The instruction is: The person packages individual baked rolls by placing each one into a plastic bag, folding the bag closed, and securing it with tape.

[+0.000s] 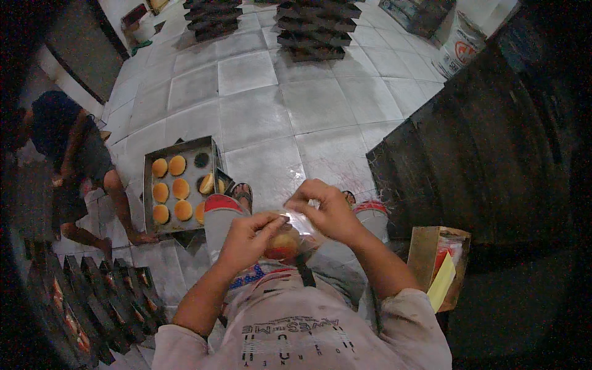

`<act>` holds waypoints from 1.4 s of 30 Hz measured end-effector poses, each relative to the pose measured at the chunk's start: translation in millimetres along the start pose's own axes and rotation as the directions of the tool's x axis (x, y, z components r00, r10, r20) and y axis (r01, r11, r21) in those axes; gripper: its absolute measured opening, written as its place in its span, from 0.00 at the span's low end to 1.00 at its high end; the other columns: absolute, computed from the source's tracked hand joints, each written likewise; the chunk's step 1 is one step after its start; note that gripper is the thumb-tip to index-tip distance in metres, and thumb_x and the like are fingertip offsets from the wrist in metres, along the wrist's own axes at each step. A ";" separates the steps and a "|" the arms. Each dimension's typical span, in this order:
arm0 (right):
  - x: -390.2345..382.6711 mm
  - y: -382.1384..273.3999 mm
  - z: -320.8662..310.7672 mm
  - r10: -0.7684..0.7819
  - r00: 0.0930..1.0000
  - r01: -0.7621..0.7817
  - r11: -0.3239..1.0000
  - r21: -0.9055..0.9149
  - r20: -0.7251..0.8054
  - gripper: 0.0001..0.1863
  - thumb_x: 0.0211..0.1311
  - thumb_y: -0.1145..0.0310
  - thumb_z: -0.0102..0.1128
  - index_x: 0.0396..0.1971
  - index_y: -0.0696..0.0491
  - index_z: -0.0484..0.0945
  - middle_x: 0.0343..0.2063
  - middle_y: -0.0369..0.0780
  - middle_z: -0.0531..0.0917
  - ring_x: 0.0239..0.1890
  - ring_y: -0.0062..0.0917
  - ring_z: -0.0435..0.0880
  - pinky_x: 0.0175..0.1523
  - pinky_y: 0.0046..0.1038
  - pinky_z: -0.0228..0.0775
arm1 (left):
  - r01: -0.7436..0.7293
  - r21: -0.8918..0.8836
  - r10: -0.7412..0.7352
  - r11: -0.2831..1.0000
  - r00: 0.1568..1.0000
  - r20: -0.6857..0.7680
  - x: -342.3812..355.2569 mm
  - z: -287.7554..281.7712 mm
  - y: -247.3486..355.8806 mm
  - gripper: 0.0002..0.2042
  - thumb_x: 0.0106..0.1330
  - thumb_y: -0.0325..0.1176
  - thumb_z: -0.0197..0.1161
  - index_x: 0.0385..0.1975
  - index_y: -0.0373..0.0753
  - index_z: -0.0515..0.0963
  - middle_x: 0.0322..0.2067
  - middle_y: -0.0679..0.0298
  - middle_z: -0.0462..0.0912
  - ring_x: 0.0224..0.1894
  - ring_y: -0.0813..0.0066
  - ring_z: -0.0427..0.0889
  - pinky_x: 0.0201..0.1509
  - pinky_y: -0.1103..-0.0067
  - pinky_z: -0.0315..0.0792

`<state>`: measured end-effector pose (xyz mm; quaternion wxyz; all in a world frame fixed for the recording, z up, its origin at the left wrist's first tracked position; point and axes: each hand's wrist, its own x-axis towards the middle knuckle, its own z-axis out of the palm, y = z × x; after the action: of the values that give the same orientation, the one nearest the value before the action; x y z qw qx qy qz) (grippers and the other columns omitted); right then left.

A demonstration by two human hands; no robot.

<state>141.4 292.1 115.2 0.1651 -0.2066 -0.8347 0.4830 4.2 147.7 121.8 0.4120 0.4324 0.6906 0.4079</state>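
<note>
Over my lap, a clear plastic bag (306, 232) hangs between my two hands, with a round bun (282, 246) inside its lower left part. My left hand (250, 240) pinches the bag's upper left edge between thumb and fingers. My right hand (327, 211) is curled with its fingertips together at the bag's upper right edge. Part of the bun is hidden behind my left fingers and the shiny film. Beyond my left knee is a dark metal baking tray (148, 208) holding several golden buns (180, 189), one of them tilted on its side.
At my right, an open box (421, 251) holds a yellow sheet (445, 280). Dark stacked trays (456, 166) rise behind it. More stacks (317, 31) stand on the far tiled floor. Filled trays (92, 302) lean at lower left. Another person (68, 142) is at the left.
</note>
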 end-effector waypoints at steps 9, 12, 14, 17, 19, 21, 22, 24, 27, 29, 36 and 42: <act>-9.2 9.6 -2.1 0.249 0.968 -0.227 0.931 0.285 -0.042 0.10 0.57 0.68 0.58 0.36 0.58 0.80 0.27 0.35 0.78 0.34 0.19 0.74 0.41 0.23 0.65 | 0.013 -0.010 -0.012 1.000 0.999 0.041 2.7 3.2 0.7 0.09 0.61 0.33 0.58 0.35 0.35 0.80 0.30 0.58 0.83 0.31 0.79 0.80 0.36 0.81 0.71; -10.4 10.5 -1.2 0.309 0.946 -0.318 0.823 0.471 0.099 0.16 0.55 0.72 0.60 0.44 0.57 0.77 0.27 0.33 0.78 0.31 0.16 0.73 0.40 0.20 0.65 | 0.011 0.027 -0.012 1.000 1.000 0.028 0.7 -1.3 3.5 0.08 0.59 0.32 0.60 0.32 0.34 0.80 0.28 0.58 0.82 0.30 0.77 0.80 0.34 0.79 0.71; -12.5 -2.1 7.3 0.198 0.948 -0.310 0.762 0.568 0.250 0.19 0.55 0.72 0.60 0.49 0.57 0.74 0.26 0.33 0.77 0.30 0.14 0.72 0.40 0.19 0.65 | -0.045 0.104 0.044 0.994 0.999 0.006 0.0 2.1 4.5 0.08 0.56 0.31 0.61 0.30 0.34 0.79 0.26 0.58 0.81 0.29 0.72 0.80 0.33 0.77 0.71; -14.0 -8.4 11.9 0.256 0.944 -0.331 0.747 0.577 0.210 0.20 0.53 0.73 0.62 0.48 0.56 0.74 0.26 0.33 0.77 0.30 0.13 0.73 0.39 0.18 0.65 | -0.292 0.243 0.311 0.925 0.949 -0.048 2.7 6.7 7.8 0.07 0.53 0.30 0.62 0.29 0.34 0.78 0.25 0.56 0.80 0.28 0.64 0.80 0.33 0.75 0.72; -16.7 -5.9 16.4 0.268 0.952 -0.306 0.770 0.560 0.151 0.16 0.52 0.73 0.63 0.42 0.56 0.76 0.25 0.32 0.77 0.29 0.14 0.73 0.37 0.18 0.65 | -0.303 0.279 0.318 0.911 0.948 -0.010 4.8 6.0 13.8 0.07 0.52 0.30 0.62 0.30 0.34 0.78 0.26 0.55 0.80 0.29 0.61 0.80 0.33 0.74 0.72; -21.1 2.2 23.5 0.241 0.968 -0.241 0.818 0.523 0.069 0.11 0.51 0.72 0.64 0.35 0.56 0.78 0.24 0.32 0.76 0.28 0.13 0.72 0.36 0.18 0.64 | -0.282 0.257 0.288 0.924 0.957 0.015 6.1 7.2 12.2 0.08 0.53 0.30 0.62 0.31 0.35 0.78 0.27 0.55 0.80 0.29 0.60 0.80 0.33 0.73 0.72; -21.8 2.6 20.9 0.247 0.968 -0.236 0.856 0.460 0.036 0.09 0.51 0.71 0.64 0.32 0.56 0.77 0.23 0.32 0.76 0.27 0.13 0.72 0.35 0.18 0.64 | -0.254 0.218 0.255 0.942 0.967 0.024 6.7 9.7 6.0 0.08 0.53 0.30 0.61 0.32 0.35 0.78 0.28 0.55 0.80 0.30 0.61 0.80 0.33 0.73 0.72; -20.6 -3.5 9.4 0.256 0.967 -0.238 0.915 0.325 -0.013 0.08 0.51 0.70 0.64 0.26 0.57 0.75 0.22 0.32 0.75 0.27 0.14 0.71 0.34 0.18 0.63 | -0.182 0.148 0.180 0.972 0.983 0.029 4.1 10.4 1.0 0.08 0.56 0.30 0.60 0.33 0.35 0.78 0.30 0.55 0.80 0.31 0.63 0.81 0.34 0.74 0.72; -21.1 47.8 -20.7 0.389 0.914 -0.303 0.840 0.451 -0.111 0.09 0.52 0.66 0.63 0.26 0.56 0.75 0.23 0.34 0.76 0.28 0.16 0.73 0.36 0.20 0.65 | -0.079 -0.054 0.078 0.995 0.997 -0.025 -1.7 2.5 0.5 0.08 0.61 0.31 0.57 0.33 0.33 0.77 0.32 0.56 0.81 0.34 0.66 0.81 0.39 0.76 0.73; -32.0 88.8 -69.5 0.508 0.861 -0.437 0.763 0.477 -0.023 0.09 0.55 0.65 0.60 0.28 0.56 0.76 0.25 0.36 0.77 0.30 0.19 0.75 0.40 0.22 0.68 | -0.042 -0.349 0.002 0.936 0.993 -0.115 -1.6 -9.8 -5.7 0.10 0.64 0.33 0.54 0.34 0.32 0.77 0.34 0.57 0.82 0.37 0.68 0.81 0.44 0.77 0.73; -8.5 48.9 -34.6 0.268 0.953 -0.229 0.943 0.242 -0.143 0.17 0.55 0.69 0.58 0.45 0.57 0.76 0.30 0.35 0.78 0.36 0.21 0.76 0.43 0.22 0.66 | -0.162 -0.831 -0.255 0.532 0.906 -0.339 -5.4 -5.6 -31.3 0.11 0.67 0.35 0.51 0.35 0.34 0.74 0.36 0.57 0.80 0.39 0.70 0.81 0.48 0.75 0.73; 61.7 -8.2 46.5 0.153 0.988 -0.141 0.913 0.384 -0.001 0.10 0.55 0.68 0.60 0.32 0.58 0.80 0.30 0.36 0.79 0.38 0.18 0.75 0.45 0.21 0.64 | -0.356 -0.707 -0.273 0.612 0.743 -0.611 -12.4 -23.1 -15.7 0.09 0.66 0.33 0.53 0.32 0.34 0.76 0.31 0.62 0.79 0.40 0.75 0.78 0.48 0.78 0.70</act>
<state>64.7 285.2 104.8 0.1785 -0.2401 -0.7039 0.6443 -17.7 126.8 117.7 0.2723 0.0461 0.5258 0.8046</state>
